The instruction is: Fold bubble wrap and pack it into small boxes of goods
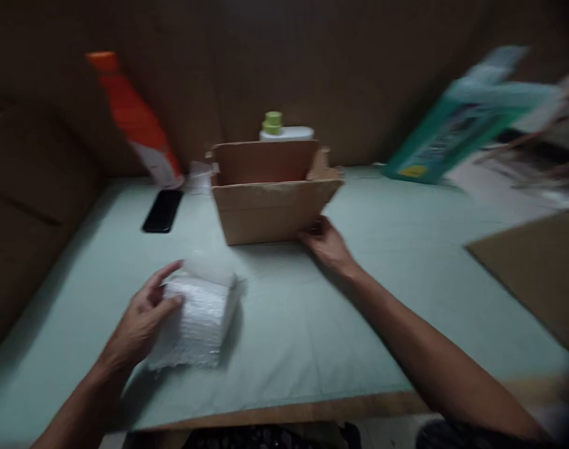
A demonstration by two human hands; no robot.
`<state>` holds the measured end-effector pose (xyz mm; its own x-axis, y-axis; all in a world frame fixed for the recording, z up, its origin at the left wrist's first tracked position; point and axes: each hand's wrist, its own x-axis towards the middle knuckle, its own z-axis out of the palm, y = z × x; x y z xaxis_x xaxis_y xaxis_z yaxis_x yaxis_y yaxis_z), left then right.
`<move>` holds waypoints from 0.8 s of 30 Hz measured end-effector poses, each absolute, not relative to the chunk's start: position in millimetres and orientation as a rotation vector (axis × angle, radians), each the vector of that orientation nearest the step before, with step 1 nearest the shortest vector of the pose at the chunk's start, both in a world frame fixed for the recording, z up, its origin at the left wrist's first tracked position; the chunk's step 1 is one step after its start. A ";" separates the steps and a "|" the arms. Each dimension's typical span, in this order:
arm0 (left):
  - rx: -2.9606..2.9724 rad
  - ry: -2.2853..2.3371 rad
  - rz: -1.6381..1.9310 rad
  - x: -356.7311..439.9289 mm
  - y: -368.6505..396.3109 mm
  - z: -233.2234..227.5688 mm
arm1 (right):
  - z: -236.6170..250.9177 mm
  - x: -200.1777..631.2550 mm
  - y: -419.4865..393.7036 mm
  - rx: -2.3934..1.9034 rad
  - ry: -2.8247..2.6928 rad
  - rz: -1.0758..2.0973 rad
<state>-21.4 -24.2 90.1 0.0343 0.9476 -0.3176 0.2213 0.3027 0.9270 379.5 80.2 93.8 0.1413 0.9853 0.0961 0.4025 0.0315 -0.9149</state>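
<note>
My left hand (144,315) grips the left side of a bubble-wrapped package (203,321), thumb on its near face and fingers at its upper edge. The package rests on the pale green cloth, and the wrap hides what is inside. My right hand (329,246) is closed on the lower right corner of a brown cardboard box (270,212), some of its fingers hidden. The box stands upright near the back of the table, its top open. From this angle its bottom cannot be seen.
A black phone (163,211) lies left of the box, near an orange bottle (137,118). Behind the box stands a white bottle with a green cap (272,121). To the right are a green jug (453,131) and a flat cardboard piece (537,268). Cardboard walls surround the table.
</note>
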 end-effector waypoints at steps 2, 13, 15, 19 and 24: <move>1.200 1.382 0.855 -3.5 -16.0 119.9 | 97.7 378.7 64.4 -1.576 -1.422 0.618; 1.724 0.893 0.639 21.9 -31.4 150.4 | 110.4 299.9 30.5 -1.254 -1.641 1.528; 1.824 0.789 0.632 21.7 -29.5 158.8 | 109.7 287.3 41.2 -1.119 -1.532 1.745; 1.842 0.698 0.574 14.3 -29.2 168.2 | 117.7 277.8 36.2 -0.880 -1.350 2.079; 1.473 0.878 0.546 10.5 -25.5 145.4 | 134.9 308.4 25.2 -1.071 -1.194 1.548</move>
